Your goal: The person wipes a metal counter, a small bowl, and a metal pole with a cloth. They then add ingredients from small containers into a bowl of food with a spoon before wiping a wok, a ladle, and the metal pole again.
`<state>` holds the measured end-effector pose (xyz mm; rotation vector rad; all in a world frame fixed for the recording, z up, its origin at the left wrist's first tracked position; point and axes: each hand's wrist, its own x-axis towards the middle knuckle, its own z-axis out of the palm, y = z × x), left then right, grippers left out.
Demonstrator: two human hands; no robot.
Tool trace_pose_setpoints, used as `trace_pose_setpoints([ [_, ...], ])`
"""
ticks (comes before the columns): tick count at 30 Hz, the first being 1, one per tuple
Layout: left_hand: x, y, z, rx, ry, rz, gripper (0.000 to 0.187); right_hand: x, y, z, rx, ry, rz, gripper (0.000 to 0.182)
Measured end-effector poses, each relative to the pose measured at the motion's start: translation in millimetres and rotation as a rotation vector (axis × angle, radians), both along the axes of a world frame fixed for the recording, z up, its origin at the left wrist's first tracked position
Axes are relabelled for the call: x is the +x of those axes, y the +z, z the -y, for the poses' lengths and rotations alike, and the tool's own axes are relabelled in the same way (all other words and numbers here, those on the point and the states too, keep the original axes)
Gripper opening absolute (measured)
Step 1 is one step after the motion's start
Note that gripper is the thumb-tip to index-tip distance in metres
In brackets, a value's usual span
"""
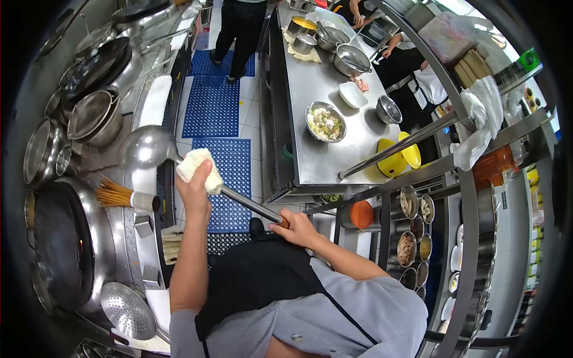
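Fingers [200,173] of the left hand [197,186] are wrapped tight around a white cloth [199,169] pressed against the shaft of a long steel ladle [179,156], while the right hand [293,227] closes on the far end of its handle near the body. One ladle shows in the hands, its bowl hanging over the edge of the stove line just beside a bamboo brush [122,197] and near a dark wok [59,244]. Between stove and steel tabletop [334,161] runs a narrow aisle floored with blue mats [215,107], three of them in view, with another person standing at its far end. On the tabletop sit a bowl of mixed food [326,122], one white dish [352,94] and two yellow plates [400,156] near its front edge. A perforated skimmer [127,310] lies below the wok.
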<state>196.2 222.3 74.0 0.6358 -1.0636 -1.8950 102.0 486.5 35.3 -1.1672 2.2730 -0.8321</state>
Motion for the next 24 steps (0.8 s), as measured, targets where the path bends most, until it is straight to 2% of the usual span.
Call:
trace_pose_setpoints([
  [3,12,-2,1,0.031,-0.119,-0.089,0.035,-5,21,5,0.192,0.117,0.792,0.037],
  [4,15,1,-1,0.065,-0.175,-0.140,0.038,-4,23,5,0.222,0.161,0.961,0.039],
  [7,17,-1,-25,0.149,-0.306,-0.241,0.047,-3,32,26,0.185,0.200,1.384,0.041],
  [10,17,-10,-54,0.194,-0.400,-0.289,0.056,-5,29,54,0.067,0.365,1.668,0.038],
  [14,22,-2,-49,0.150,-0.416,-0.282,0.054,4,22,53,0.041,0.500,2.095,0.034],
  [18,18,-3,-14,0.112,-0.359,-0.216,0.057,7,22,40,0.047,0.470,2.156,0.034],
  [21,16,2,11,0.100,-0.198,-0.141,0.044,-4,23,32,0.080,0.335,1.673,0.033],
  [22,16,0,17,0.110,-0.139,-0.123,0.039,-9,29,32,0.192,0.259,1.350,0.035],
  [24,17,-1,20,0.115,-0.065,-0.072,0.038,-11,16,32,0.178,0.175,0.934,0.038],
])
